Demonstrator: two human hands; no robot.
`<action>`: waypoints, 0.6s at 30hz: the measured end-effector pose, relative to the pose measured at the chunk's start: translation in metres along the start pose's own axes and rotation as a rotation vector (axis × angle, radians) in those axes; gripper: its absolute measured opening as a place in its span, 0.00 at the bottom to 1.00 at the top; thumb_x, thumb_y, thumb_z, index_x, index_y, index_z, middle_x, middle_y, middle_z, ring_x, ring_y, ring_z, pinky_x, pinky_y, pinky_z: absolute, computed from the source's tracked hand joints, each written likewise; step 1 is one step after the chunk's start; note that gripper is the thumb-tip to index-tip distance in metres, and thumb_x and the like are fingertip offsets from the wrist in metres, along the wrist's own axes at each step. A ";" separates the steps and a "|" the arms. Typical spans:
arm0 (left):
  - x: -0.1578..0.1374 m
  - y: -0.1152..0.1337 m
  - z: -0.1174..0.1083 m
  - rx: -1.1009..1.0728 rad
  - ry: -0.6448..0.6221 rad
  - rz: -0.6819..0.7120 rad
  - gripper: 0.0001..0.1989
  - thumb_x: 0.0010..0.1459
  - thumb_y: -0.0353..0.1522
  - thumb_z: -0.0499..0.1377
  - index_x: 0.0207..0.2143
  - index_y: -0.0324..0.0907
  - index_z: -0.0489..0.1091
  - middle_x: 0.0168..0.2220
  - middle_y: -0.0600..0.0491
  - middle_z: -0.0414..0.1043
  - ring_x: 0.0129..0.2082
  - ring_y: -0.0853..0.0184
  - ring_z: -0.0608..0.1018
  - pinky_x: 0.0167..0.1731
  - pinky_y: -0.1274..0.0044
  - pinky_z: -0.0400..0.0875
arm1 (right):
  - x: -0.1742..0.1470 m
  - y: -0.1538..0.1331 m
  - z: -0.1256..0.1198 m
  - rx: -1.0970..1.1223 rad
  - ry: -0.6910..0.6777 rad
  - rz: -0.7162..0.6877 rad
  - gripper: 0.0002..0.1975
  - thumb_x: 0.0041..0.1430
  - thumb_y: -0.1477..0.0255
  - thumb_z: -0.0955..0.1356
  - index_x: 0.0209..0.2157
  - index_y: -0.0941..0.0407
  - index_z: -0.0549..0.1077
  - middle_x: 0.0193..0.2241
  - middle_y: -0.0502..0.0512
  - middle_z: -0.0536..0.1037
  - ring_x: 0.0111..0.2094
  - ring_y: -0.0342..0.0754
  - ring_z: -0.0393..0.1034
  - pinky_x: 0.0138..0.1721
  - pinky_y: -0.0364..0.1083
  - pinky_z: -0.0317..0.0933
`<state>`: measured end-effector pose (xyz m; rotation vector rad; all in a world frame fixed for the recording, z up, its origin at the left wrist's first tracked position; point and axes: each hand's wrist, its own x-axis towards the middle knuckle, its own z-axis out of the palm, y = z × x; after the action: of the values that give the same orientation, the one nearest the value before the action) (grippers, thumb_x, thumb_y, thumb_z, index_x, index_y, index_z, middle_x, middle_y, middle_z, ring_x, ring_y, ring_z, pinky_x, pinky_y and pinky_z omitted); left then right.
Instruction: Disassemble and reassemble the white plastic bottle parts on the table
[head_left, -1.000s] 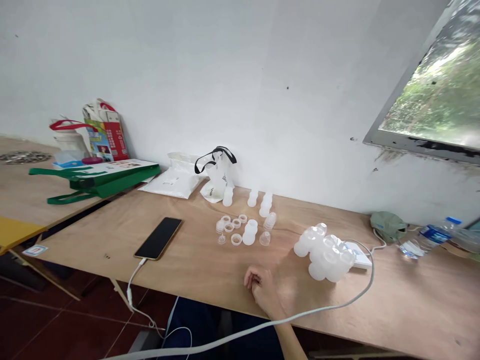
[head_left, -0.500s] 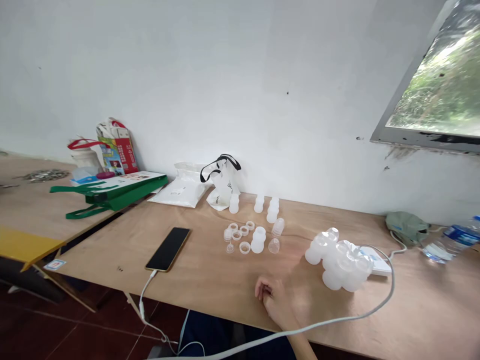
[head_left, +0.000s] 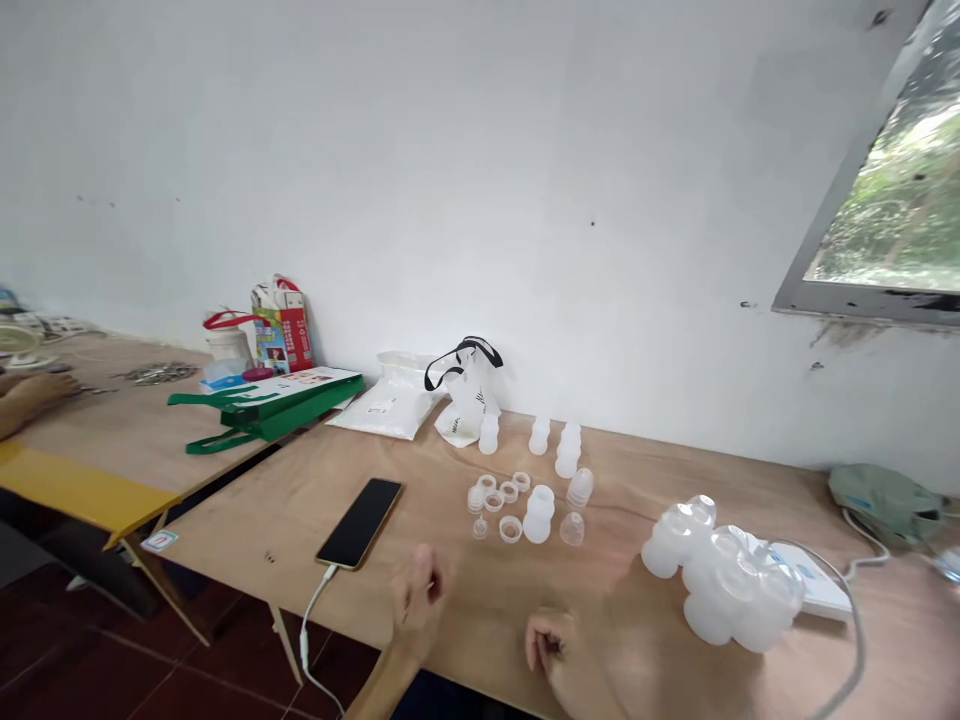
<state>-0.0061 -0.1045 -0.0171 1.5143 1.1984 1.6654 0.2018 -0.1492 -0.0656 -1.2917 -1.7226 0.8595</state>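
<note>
My left hand is over the table's front part, right of a black phone; motion smears its fingers. My right hand rests near the front edge with its fingers curled in, and I see nothing in them. Beyond both hands stand small milky-white bottles, one of them a waisted bottle. Beside it lie several clear rings, among them a ring, a small nipple-like part and a clear domed cap. A cluster of milky bottles sits to the right.
A white box and a grey-green cloth item are at the right, with a cable curving past. White plastic packages and a green bag lie toward the wall. Another person's hand is at the far-left table.
My left hand has come into view beside the phone. The view has shifted, so the table things appear lower and mostly farther right. My right hand stays curled near the front edge.
</note>
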 end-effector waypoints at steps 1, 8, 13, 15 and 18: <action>0.004 -0.003 0.004 0.048 -0.074 -0.048 0.36 0.65 0.61 0.45 0.15 0.44 0.51 0.14 0.57 0.51 0.16 0.70 0.59 0.21 0.74 0.56 | 0.000 0.001 0.000 -0.007 0.000 0.001 0.10 0.39 0.81 0.61 0.14 0.53 0.67 0.14 0.45 0.64 0.21 0.43 0.60 0.27 0.42 0.50; 0.004 -0.031 0.016 0.480 -0.677 -0.086 0.36 0.70 0.54 0.38 0.18 0.42 0.61 0.19 0.54 0.68 0.24 0.66 0.72 0.30 0.75 0.58 | 0.005 0.013 0.003 0.000 0.009 -0.009 0.10 0.36 0.81 0.60 0.18 0.53 0.69 0.16 0.45 0.66 0.20 0.43 0.61 0.25 0.41 0.48; 0.001 -0.031 0.019 0.686 -0.761 0.015 0.30 0.73 0.44 0.42 0.23 0.42 0.69 0.26 0.53 0.77 0.29 0.63 0.78 0.31 0.75 0.57 | 0.005 0.011 0.003 -0.014 0.025 -0.031 0.11 0.37 0.81 0.59 0.20 0.53 0.69 0.18 0.46 0.68 0.23 0.44 0.65 0.27 0.41 0.51; 0.002 -0.028 0.021 0.747 -0.773 0.030 0.29 0.74 0.43 0.42 0.25 0.42 0.72 0.27 0.51 0.78 0.30 0.62 0.78 0.31 0.75 0.56 | 0.004 0.007 0.002 -0.027 0.031 -0.038 0.11 0.36 0.82 0.59 0.19 0.53 0.68 0.18 0.46 0.68 0.23 0.44 0.65 0.27 0.41 0.52; 0.002 -0.025 0.023 0.810 -0.778 0.056 0.29 0.75 0.42 0.42 0.28 0.43 0.76 0.30 0.50 0.80 0.32 0.60 0.80 0.30 0.74 0.55 | 0.004 0.004 0.002 -0.050 0.027 -0.046 0.11 0.37 0.82 0.59 0.19 0.53 0.67 0.18 0.46 0.67 0.23 0.43 0.64 0.27 0.41 0.51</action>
<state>0.0124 -0.0871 -0.0396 2.3620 1.4077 0.4362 0.2006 -0.1446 -0.0691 -1.2856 -1.7556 0.7736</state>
